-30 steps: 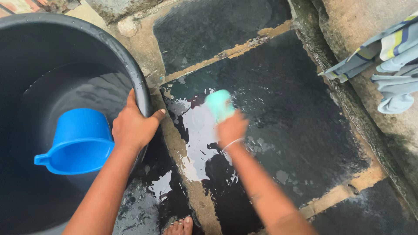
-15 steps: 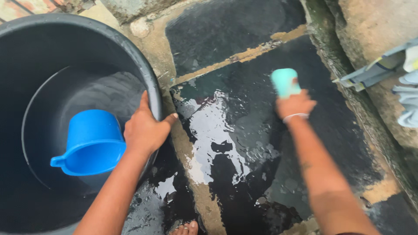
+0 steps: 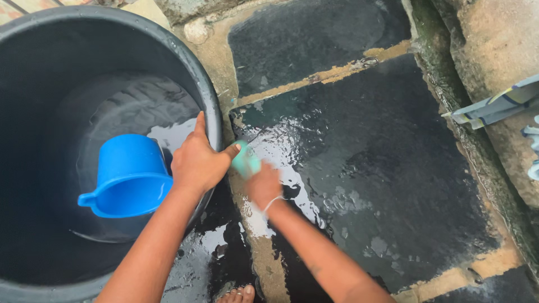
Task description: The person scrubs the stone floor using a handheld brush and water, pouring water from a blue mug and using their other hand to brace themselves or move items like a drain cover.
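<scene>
My left hand (image 3: 197,161) grips the rim of a big black tub (image 3: 185,62) that holds water. A blue plastic jug (image 3: 130,175) floats inside it, just left of that hand. My right hand (image 3: 263,185) is blurred and holds a small teal sponge or brush (image 3: 245,160) pressed on the wet black slab (image 3: 365,168), close to the tub's rim and next to my left thumb.
Water shines over the left part of the slab. Tan seams (image 3: 331,73) run between the dark slabs. A rough stone ledge (image 3: 494,50) rises at the right with striped cloth (image 3: 497,105) lying on it. My toes (image 3: 238,293) show at the bottom edge.
My right hand swept the teal sponge from mid-slab out to the far right, then back left to the tub's edge. My left hand stayed on the rim.
</scene>
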